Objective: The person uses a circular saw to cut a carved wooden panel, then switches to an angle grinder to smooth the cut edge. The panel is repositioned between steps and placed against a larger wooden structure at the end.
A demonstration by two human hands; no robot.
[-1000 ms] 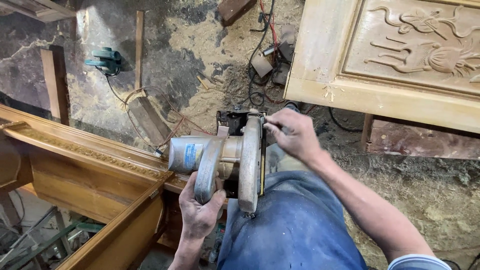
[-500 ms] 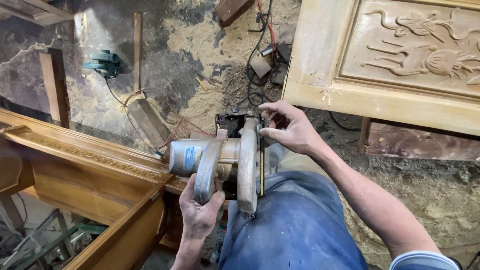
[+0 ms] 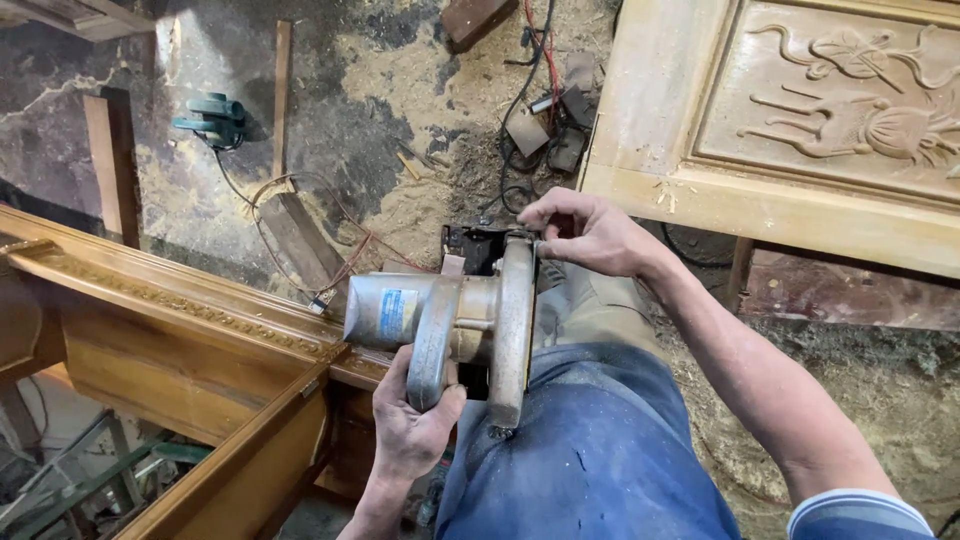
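Both hands (image 3: 410, 430) (image 3: 585, 232) grip circular saw (image 3: 455, 320) beside frame edge (image 3: 300, 345).

1. One circular saw (image 3: 455, 320), silver-grey.
2. Two bare hands: left hand (image 3: 410, 425), right hand (image 3: 590, 232).
3. One carved wooden panel (image 3: 800, 130), far right.
4. One teal power tool (image 3: 212, 117) on the floor, far left.
5. One varnished wooden frame (image 3: 170, 340), near left.

The left hand (image 3: 412, 428) is curled in a closed grip, while the right hand (image 3: 588, 232) reaches forward, fingers pinched.
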